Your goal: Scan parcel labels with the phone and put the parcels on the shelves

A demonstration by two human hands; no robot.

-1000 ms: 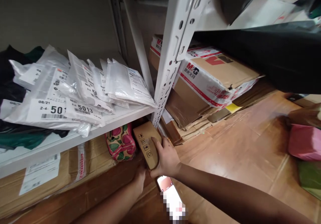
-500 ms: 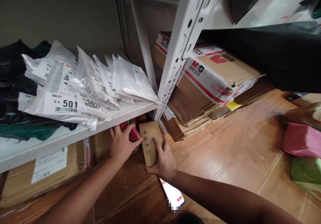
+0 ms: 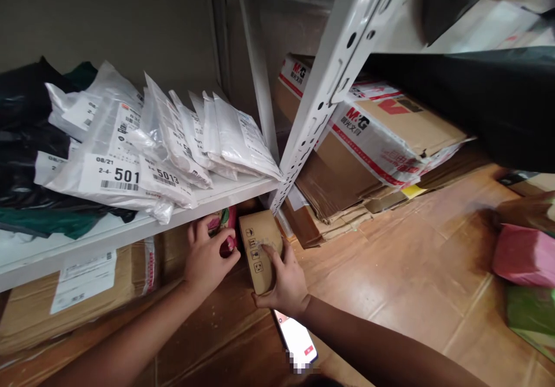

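Two hands, one small carton, one phone, one patterned pouch, one pink parcel

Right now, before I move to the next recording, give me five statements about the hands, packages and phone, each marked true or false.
1. The right hand is on the small carton with printed symbols. True.
2. The left hand is on the phone. False: the left hand is on the patterned pouch; the phone shows below the right hand.
3. The white packages lie on the shelf. True.
4. The pink package is left of both hands. False: the pink package is at the picture's far right.
5. An M&G box shows right of the white post. True.
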